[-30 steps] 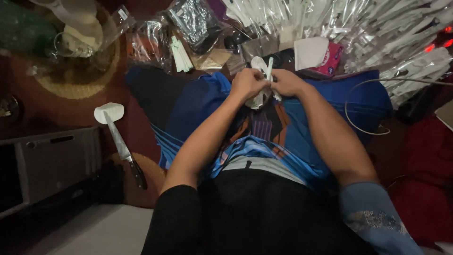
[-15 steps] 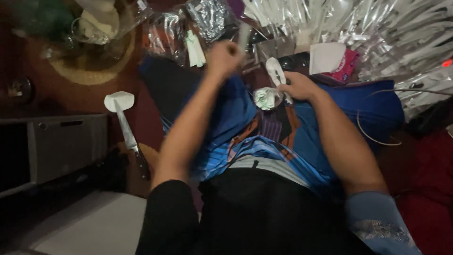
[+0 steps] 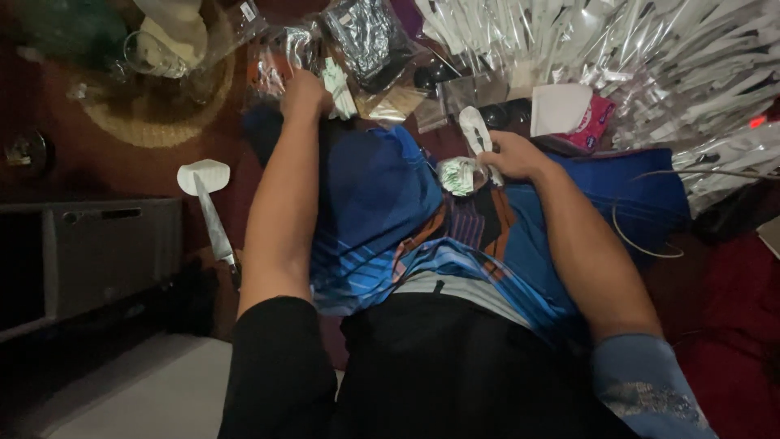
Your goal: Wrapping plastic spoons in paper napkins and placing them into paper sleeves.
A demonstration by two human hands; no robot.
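Head cam: right hand [image 3: 510, 156] pinches a small white plastic piece [image 3: 474, 130] beside a crumpled clear wrapper [image 3: 457, 176]; left hand [image 3: 305, 91] reaches among clear packets [image 3: 286, 55], grip hard to tell.

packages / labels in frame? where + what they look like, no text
Clear plastic sleeves: heaped top right, long, shiny, silvery.
Dark foil-look bag: top centre, crinkled, grey-black.
Small clear bag of white-green pieces: beside the left hand.
Pink packet: right of centre, under a white square piece.
White oblong piece: held upright by the right hand.
No screens or signs visible.
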